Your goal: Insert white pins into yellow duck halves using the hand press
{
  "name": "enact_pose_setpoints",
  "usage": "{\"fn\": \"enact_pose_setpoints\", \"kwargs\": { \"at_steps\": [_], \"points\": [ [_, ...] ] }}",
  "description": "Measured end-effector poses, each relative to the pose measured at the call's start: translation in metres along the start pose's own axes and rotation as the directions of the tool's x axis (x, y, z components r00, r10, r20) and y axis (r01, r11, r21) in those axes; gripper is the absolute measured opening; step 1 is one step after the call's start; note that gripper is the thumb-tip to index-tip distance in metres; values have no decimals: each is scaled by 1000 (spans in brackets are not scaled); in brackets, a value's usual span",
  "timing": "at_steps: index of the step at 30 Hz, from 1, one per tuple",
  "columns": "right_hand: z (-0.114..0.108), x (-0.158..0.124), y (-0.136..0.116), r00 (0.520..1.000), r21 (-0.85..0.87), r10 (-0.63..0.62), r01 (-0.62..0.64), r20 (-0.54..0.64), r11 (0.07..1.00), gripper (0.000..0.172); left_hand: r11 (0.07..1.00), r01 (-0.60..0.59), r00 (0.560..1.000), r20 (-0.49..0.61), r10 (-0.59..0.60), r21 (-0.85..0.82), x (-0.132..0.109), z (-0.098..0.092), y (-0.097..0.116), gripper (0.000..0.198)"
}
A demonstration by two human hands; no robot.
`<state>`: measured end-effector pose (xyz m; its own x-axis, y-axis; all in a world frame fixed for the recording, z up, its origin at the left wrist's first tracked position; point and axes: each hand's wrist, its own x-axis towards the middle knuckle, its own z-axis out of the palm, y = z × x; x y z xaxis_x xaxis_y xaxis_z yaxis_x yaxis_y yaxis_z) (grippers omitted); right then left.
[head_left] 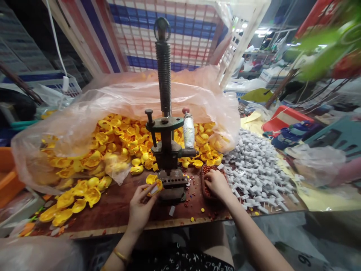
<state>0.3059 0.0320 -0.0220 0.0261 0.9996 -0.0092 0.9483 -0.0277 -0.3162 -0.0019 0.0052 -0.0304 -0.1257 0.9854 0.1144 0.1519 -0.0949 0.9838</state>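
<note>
My left hand [141, 207] is closed on a yellow plastic shell piece [159, 184], with a light grey block against it, in front of the hand press [166, 150]. Another yellow shell lies just behind those fingers. My right hand [217, 183] reaches into a small brown tray [207, 192] of reddish-brown beads [208, 169]. Its fingers are bent together and point down among the beads; whatever they pinch is hidden. A single grey block [172, 210] lies on the table by the press base.
Behind the press, a large clear plastic bag [84, 101] spills many yellow shells [121, 135]. Grey blocks with thin pins [254, 169] are heaped at right. More shells [80, 192] lie at left near an orange bin [9, 173]. Loose beads dot the brown tabletop [113, 210].
</note>
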Motion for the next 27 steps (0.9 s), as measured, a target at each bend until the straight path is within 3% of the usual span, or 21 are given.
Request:
{"fn": "enact_pose_setpoints", "kwargs": {
  "at_steps": [3,5,7,9,11,15,20,27],
  "points": [
    [-1,0,-4,999,79,42,-40,-32,996,11,931,258,964,2,-266,-257,4,3,11,42],
    [-5,-4,-16,994,260,47,-20,-99,966,8,827,391,911,38,-412,-404,6,4,19,45],
    [-7,-9,-36,986,509,-9,93,-164,856,5,750,452,877,86,-472,-483,6,5,24,44],
    [-2,-15,-63,977,711,-83,201,-197,674,5,720,466,870,119,-478,-514,4,8,26,41],
    [8,-20,-91,974,829,-119,225,-191,512,9,712,460,874,133,-467,-530,2,12,27,37],
    [31,-27,-126,988,930,-101,148,-121,337,14,709,457,881,165,-443,-537,-3,18,29,37],
    [35,-29,-132,996,965,-53,86,-75,246,14,710,460,882,179,-437,-534,-4,18,31,35],
    [34,-28,-127,995,965,-93,50,-26,258,14,692,492,867,224,-446,-528,-8,15,30,35]
  ]
}}
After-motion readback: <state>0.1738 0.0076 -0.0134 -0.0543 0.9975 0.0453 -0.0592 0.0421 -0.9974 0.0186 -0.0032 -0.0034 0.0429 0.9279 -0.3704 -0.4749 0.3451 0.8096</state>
